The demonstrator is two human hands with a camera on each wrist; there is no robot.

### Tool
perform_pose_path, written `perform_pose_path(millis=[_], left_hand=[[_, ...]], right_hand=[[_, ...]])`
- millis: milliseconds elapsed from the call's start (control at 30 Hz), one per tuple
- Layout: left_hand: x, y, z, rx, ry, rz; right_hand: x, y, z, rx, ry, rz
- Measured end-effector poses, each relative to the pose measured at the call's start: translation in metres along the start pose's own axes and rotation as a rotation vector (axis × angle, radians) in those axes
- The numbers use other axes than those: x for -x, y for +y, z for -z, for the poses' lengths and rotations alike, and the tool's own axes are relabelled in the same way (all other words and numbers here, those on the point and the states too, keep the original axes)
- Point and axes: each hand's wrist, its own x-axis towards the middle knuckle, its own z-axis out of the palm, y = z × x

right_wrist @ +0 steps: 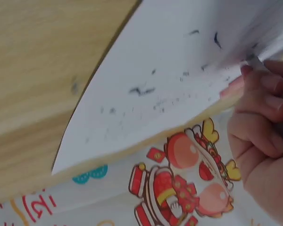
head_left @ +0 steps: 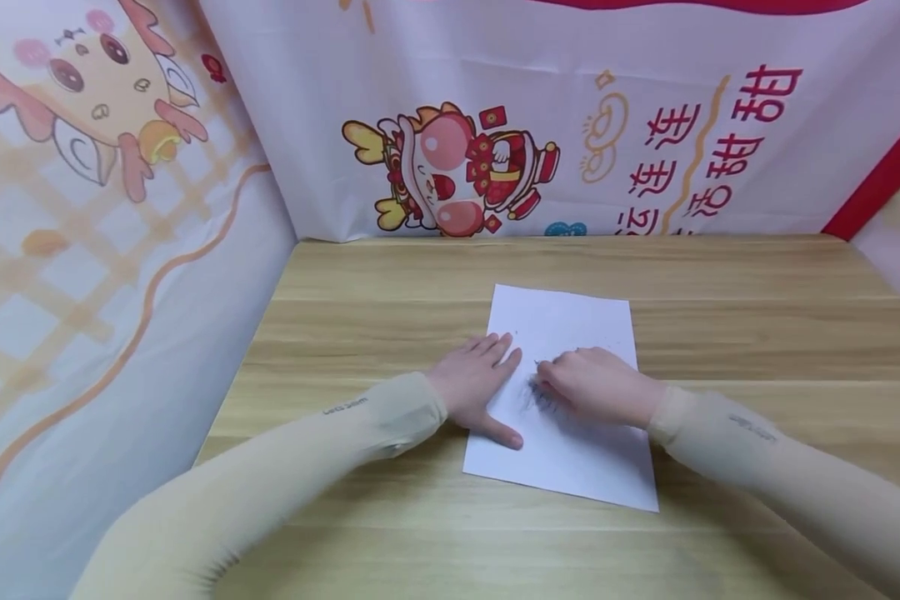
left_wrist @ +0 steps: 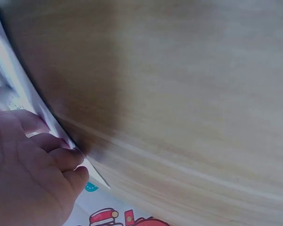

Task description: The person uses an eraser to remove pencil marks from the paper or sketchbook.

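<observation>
A white sheet of paper (head_left: 562, 467) lies on the wooden table. My left hand (head_left: 476, 382) presses on its left side, fingers spread and thumb apart over the sheet. In the right hand (head_left: 600, 388) a small whitish eraser (right_wrist: 255, 62) is pinched, its darkened tip at the paper; most of it is hidden by curled fingers. Beside those fingertips a grey pencil smudge (head_left: 538, 397) marks the middle of the sheet. Dark eraser crumbs (right_wrist: 141, 91) are scattered over the paper in the right wrist view.
The wood-grain table (head_left: 360, 333) extends around the paper on all sides. A white cloth with a printed cartoon figure and red lettering (head_left: 663, 150) hangs behind its far edge. Another printed cloth (head_left: 120, 250) hangs along the left.
</observation>
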Motion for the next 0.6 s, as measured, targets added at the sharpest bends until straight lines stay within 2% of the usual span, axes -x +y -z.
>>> perform_pose_path(millis=[133, 267, 433, 600], left_hand=[[0.0003, 0.0022, 0.0033, -0.013, -0.012, 0.004], [-0.0022, 0.0066, 0.0043, -0.03, -0.016, -0.006], [-0.0029, 0.0085, 0.0028, -0.035, -0.026, -0.009], [-0.0042, 0.0097, 0.002, -0.028, -0.026, -0.021]], right_hand=[[-0.0027, -0.0003, -0.0021, 0.011, 0.018, 0.006], [0.0058, 0.0016, 0.002, -0.009, -0.022, -0.011], [-0.0011, 0.0018, -0.0008, -0.033, 0.001, -0.001], [0.0043, 0.0006, -0.0025, -0.032, -0.039, -0.033]])
